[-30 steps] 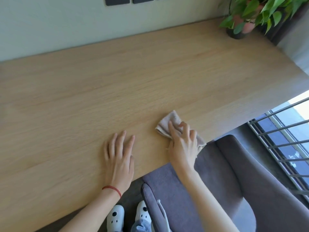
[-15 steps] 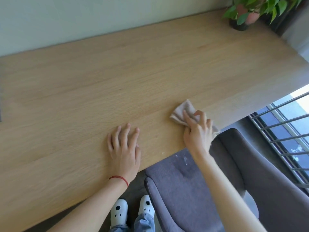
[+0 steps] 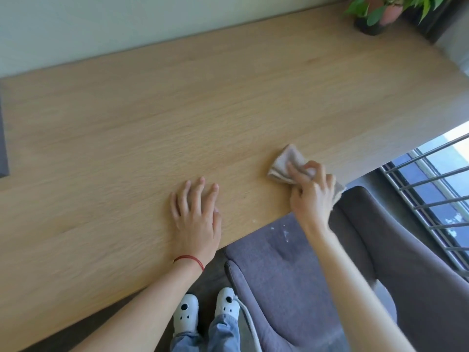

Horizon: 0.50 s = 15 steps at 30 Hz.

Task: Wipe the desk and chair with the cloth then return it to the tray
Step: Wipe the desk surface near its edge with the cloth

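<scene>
A light wooden desk (image 3: 203,118) fills most of the view. My right hand (image 3: 311,196) presses a crumpled beige cloth (image 3: 285,163) flat on the desk near its front edge, fingers curled over the cloth. Part of the cloth hangs past the edge beside my palm. My left hand (image 3: 196,219) lies flat on the desk to the left, fingers spread, holding nothing; a red string circles its wrist. A grey-purple upholstered chair (image 3: 291,270) stands under the desk edge below my right hand, with whitish specks on its seat. No tray is recognisable.
A potted green plant (image 3: 375,13) stands at the desk's far right corner. A dark flat object (image 3: 3,148) shows at the left edge. A barred window (image 3: 436,194) is on the right. My feet in white shoes (image 3: 205,308) stand beside the chair.
My right hand has slid the cloth to the right along the desk's front edge. My left hand has stayed flat on the desk. The view has shifted slightly.
</scene>
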Motion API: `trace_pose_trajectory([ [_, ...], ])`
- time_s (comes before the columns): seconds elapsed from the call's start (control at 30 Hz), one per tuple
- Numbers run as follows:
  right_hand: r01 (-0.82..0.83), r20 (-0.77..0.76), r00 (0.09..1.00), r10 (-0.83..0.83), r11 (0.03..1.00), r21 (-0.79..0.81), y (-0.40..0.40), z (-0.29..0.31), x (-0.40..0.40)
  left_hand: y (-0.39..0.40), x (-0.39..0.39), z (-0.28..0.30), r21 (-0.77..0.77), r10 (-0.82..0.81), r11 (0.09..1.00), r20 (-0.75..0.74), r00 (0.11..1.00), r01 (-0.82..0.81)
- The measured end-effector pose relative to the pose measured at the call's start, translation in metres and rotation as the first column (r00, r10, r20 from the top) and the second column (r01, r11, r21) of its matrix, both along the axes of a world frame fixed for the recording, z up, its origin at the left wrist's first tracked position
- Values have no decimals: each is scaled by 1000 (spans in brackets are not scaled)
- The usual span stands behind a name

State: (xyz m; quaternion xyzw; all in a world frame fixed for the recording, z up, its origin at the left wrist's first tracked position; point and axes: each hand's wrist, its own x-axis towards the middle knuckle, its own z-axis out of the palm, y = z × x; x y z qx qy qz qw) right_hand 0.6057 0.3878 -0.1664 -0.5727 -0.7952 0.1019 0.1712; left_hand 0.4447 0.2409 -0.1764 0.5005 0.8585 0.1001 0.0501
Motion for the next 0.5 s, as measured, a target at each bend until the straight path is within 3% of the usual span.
trace_pose_trajectory([
  [0.07, -168, -15, 986, 168, 985, 41, -49, -7, -18, -1, -1, 0, 29, 4, 1000, 32, 999, -5],
  [0.13, -412, -10, 911, 412, 911, 24, -92, -15, -15, -4, -5, -2, 73, 1, 997, 74, 997, -6],
  [0.23, -626, 7, 780, 626, 780, -3, -80, -11, 16, -5, -7, -4, 115, 7, 993, 127, 992, -22],
  [0.3, -531, 16, 847, 531, 846, 46, -46, -7, 36, -4, -7, -5, 122, 8, 992, 119, 993, -22],
  [0.37, -233, -33, 972, 234, 972, 29, -8, -2, 51, -4, -7, -5, 122, 2, 992, 109, 994, -15],
  [0.43, 48, -74, 996, -49, 999, -20, 6, 1, 49, -4, -7, -5, 124, -3, 992, 100, 995, -9],
  [0.5, 121, -84, 989, -122, 993, -11, -14, 0, 25, -4, -6, -5, 127, -1, 992, 97, 995, -11],
])
